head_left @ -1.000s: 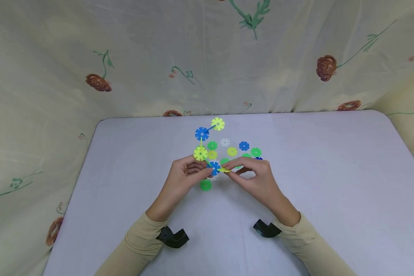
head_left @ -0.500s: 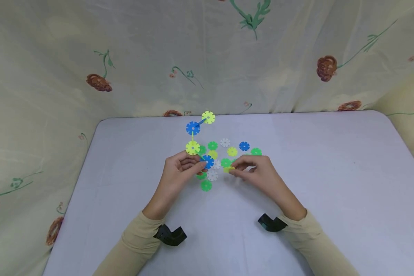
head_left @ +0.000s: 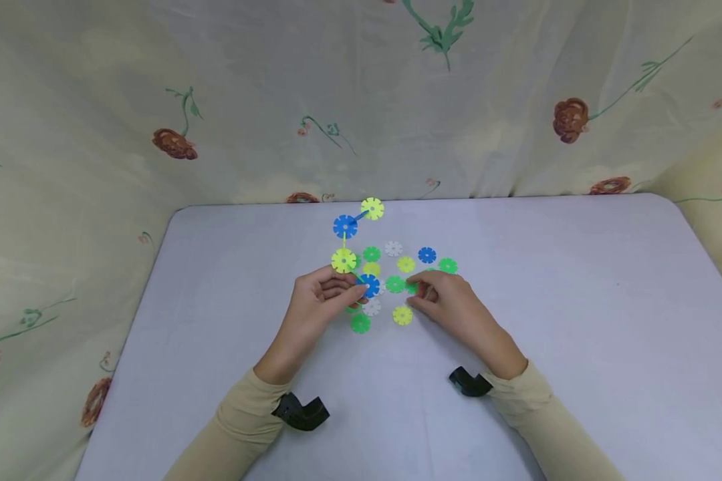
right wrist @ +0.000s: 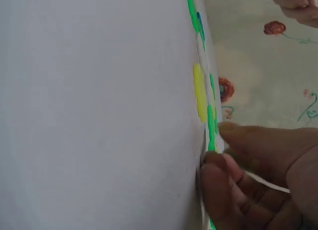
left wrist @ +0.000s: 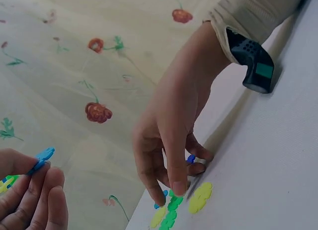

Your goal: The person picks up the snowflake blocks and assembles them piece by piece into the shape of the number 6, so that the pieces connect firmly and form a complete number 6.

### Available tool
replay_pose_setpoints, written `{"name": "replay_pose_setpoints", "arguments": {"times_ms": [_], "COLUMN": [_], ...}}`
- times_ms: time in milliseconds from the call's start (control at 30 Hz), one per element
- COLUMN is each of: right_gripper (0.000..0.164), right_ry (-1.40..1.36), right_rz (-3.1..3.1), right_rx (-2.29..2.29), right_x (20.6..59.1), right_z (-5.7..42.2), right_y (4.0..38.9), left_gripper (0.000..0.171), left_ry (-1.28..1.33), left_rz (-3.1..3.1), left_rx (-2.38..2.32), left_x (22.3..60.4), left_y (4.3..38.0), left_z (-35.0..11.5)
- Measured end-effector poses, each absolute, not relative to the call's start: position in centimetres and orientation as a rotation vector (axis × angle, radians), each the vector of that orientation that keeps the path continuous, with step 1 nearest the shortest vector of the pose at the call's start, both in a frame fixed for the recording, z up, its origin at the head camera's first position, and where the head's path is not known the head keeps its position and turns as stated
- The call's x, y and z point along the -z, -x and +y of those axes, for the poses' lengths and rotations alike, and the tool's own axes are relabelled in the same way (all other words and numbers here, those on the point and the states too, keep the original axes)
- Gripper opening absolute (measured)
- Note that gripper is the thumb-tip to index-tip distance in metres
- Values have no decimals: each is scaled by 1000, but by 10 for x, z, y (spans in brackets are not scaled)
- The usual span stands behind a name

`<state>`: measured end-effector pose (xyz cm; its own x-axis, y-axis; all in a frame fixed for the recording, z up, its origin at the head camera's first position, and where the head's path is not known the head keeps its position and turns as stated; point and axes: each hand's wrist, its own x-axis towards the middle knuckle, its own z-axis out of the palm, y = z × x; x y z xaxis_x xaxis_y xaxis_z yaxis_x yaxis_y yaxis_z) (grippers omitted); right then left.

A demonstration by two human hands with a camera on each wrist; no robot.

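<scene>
My left hand (head_left: 323, 300) pinches the lowest blue notched disc (head_left: 370, 286) of a raised chain of slotted plastic discs. Up from it, a thin green edge leads to a yellow disc (head_left: 343, 260), then a blue disc (head_left: 345, 226) and a top yellow disc (head_left: 372, 208). The left wrist view also has the pinched blue disc (left wrist: 43, 158) between thumb and fingers. My right hand (head_left: 448, 297) hovers low at the loose discs, thumb and forefinger apart beside a partly hidden green disc (head_left: 411, 288). Just in front lies a loose yellow disc (head_left: 402, 315).
Several loose discs lie flat around the hands, among them a white disc (head_left: 394, 248), a blue disc (head_left: 426, 255) and a green disc (head_left: 360, 324). They rest on a white-covered table (head_left: 577, 300). A flowered curtain (head_left: 457, 120) hangs behind it.
My right hand has let go of the yellow disc, which now lies on the table, and has moved slightly beyond it. The held chain shifted left, then partly back right.
</scene>
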<state>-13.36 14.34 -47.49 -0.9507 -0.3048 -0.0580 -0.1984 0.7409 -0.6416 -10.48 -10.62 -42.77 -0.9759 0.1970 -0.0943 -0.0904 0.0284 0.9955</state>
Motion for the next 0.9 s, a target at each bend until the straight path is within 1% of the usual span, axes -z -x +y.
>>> {"name": "replay_pose_setpoints", "arguments": {"times_ms": [67, 133, 433, 567, 767, 900], "right_gripper": [35, 37, 23, 17, 15, 12], "right_ry": [356, 322, 248, 318, 461, 584], "right_rz": [2794, 2783, 2738, 2716, 2542, 2529], "right_rx": [957, 924, 1013, 1115, 1562, 1717], "right_x": [475, 475, 474, 469, 449, 436], "right_z": [143, 142, 142, 146, 145, 140], "right_y": [138, 143, 147, 143, 131, 121], "left_gripper": [17, 17, 18, 17, 17, 17], "left_ry": [-115, -115, -98, -96, -100, -112], "left_rz": [2084, 2082, 2105, 2101, 2080, 2065], "left_rx": [-2058, -2057, -2050, -2063, -2070, -2076], "left_x": [428, 429, 429, 427, 427, 427], "left_y": [105, 105, 105, 104, 103, 103], "left_z": [-106, -105, -105, -106, -106, -105]}}
